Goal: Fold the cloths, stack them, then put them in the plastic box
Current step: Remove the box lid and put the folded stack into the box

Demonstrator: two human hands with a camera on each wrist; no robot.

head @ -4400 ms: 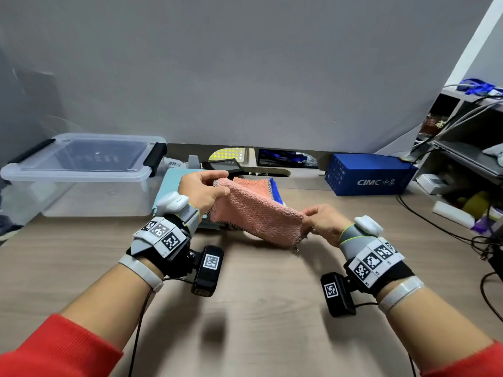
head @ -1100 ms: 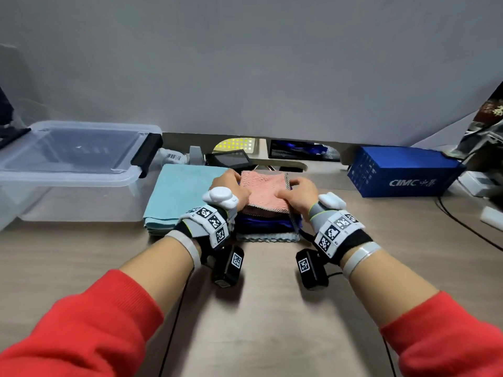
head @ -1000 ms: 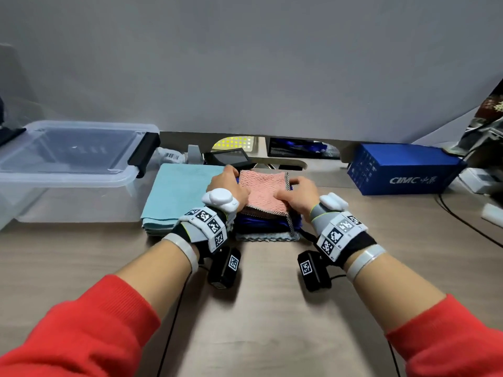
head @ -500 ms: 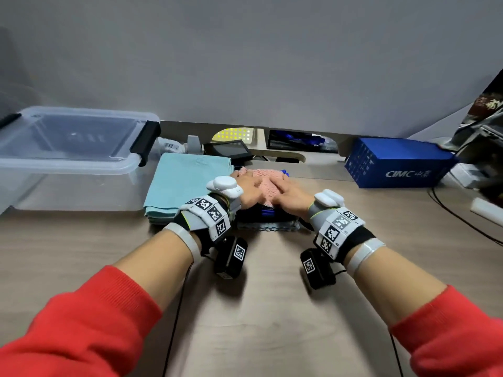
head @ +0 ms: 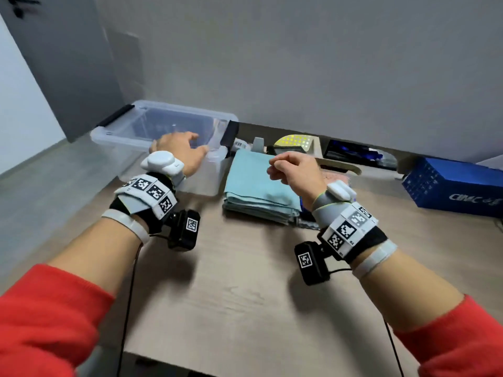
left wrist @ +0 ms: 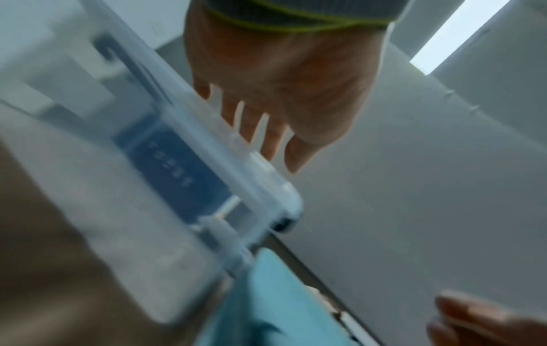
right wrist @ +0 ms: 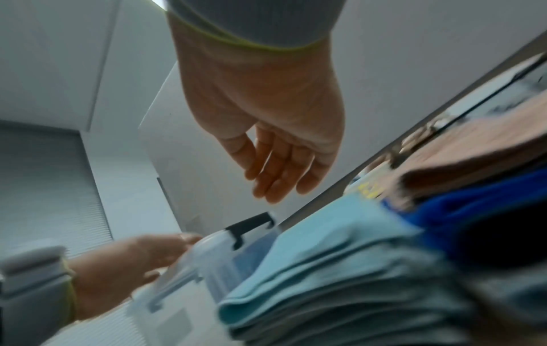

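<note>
The clear plastic box [head: 122, 139] with black latches stands at the back left of the table. My left hand [head: 185, 148] reaches over its near right corner with fingers fairly straight, holding nothing; the left wrist view shows the fingers [left wrist: 266, 140] just past the box rim [left wrist: 236, 175]. A folded teal cloth stack [head: 255, 191] lies right of the box. My right hand [head: 288, 167] hovers above it, loosely curled and empty. The second stack, pink cloth [right wrist: 473, 159] on a blue cloth [right wrist: 473, 210], lies right of the teal cloths, mostly hidden behind my right wrist in the head view.
A blue cardboard carton [head: 457, 191] sits at the right back. Small gadgets [head: 294, 141] line the wall behind the cloths. A dark grey panel [head: 68, 63] leans behind the plastic box. Bare wooden tabletop [head: 245, 295] stretches toward me.
Both hands have left the pink-topped stack. The left hand moved left to the plastic box and the right hand lifted above the teal cloths. The head view has swung left.
</note>
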